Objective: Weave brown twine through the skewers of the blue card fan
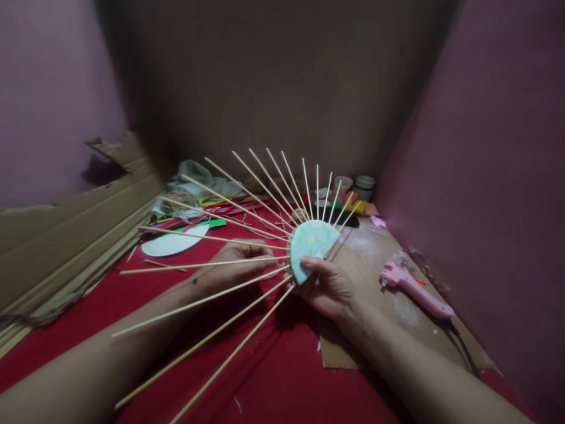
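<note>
A pale green half-disc (314,244) has several thin wooden sticks (207,300) fanning out from its curved edge. Gripping its lower part is my right hand (329,288), with the thumb on the front face and the other fingers behind, partly hidden. My left hand (241,256) is closed behind the sticks at the left of the half-disc, its fingertips pinched near the curved edge. A thin strand that looks like twine (277,274) shows at those fingertips. Brownish wrapping runs along the edge where the sticks meet the half-disc.
On the red cloth (247,353) lie a white oval piece (176,240), a ball of twine (179,201) and yellow-handled scissors (215,201). A pink glue gun (415,288) rests on a cardboard sheet (348,347) at right. Jars (364,186) stand at the back; cardboard (66,247) leans left.
</note>
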Demonstrator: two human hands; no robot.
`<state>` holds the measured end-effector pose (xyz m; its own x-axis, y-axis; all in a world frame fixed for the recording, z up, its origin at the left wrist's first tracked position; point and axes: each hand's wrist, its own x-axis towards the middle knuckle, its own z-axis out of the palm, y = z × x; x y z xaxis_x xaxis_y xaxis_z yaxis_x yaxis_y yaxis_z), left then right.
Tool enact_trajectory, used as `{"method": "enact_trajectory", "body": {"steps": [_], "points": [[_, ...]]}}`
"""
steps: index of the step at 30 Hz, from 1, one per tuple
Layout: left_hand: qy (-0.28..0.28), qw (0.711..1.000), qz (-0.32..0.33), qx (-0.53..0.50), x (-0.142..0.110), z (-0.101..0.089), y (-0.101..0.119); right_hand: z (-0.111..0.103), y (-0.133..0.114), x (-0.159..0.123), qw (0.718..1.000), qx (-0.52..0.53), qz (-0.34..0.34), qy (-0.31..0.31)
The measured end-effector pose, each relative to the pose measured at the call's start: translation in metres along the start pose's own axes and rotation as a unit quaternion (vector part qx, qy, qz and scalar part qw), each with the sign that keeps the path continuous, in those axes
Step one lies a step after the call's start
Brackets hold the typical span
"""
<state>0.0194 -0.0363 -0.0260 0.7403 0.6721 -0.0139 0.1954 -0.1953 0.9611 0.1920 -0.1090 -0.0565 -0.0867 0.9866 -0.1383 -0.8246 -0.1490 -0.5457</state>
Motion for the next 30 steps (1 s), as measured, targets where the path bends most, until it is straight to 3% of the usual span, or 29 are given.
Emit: {"method": "enact_trajectory", "body": {"steps": [6, 11, 17, 20, 22, 30], "points": [[0.005, 0.999, -0.018, -0.041, 0.0, 0.0, 0.004, 0.002, -0.002, 0.0, 1.0, 0.012, -0.008, 0.004], [-0.039, 0.995, -0.043, -0.078, -0.002, -0.008, 0.006, 0.001, -0.003, 0.0, 1.0, 0.016, -0.021, 0.009], [-0.128, 0.991, -0.043, 0.005, -0.001, -0.045, 0.001, 0.0, -0.006, 0.001, 0.998, 0.042, -0.042, 0.025], [-0.209, 0.978, -0.028, 0.012, 0.001, -0.068, -0.002, 0.0, -0.009, 0.003, 0.997, 0.039, -0.06, 0.026], [-0.234, 0.972, -0.006, -0.002, 0.001, -0.081, -0.004, 0.0, -0.011, 0.005, 0.995, 0.044, -0.077, 0.043], [-0.185, 0.981, 0.044, 0.034, -0.012, -0.109, 0.0, -0.01, -0.015, 0.012, 0.988, 0.021, -0.133, 0.076]]}}
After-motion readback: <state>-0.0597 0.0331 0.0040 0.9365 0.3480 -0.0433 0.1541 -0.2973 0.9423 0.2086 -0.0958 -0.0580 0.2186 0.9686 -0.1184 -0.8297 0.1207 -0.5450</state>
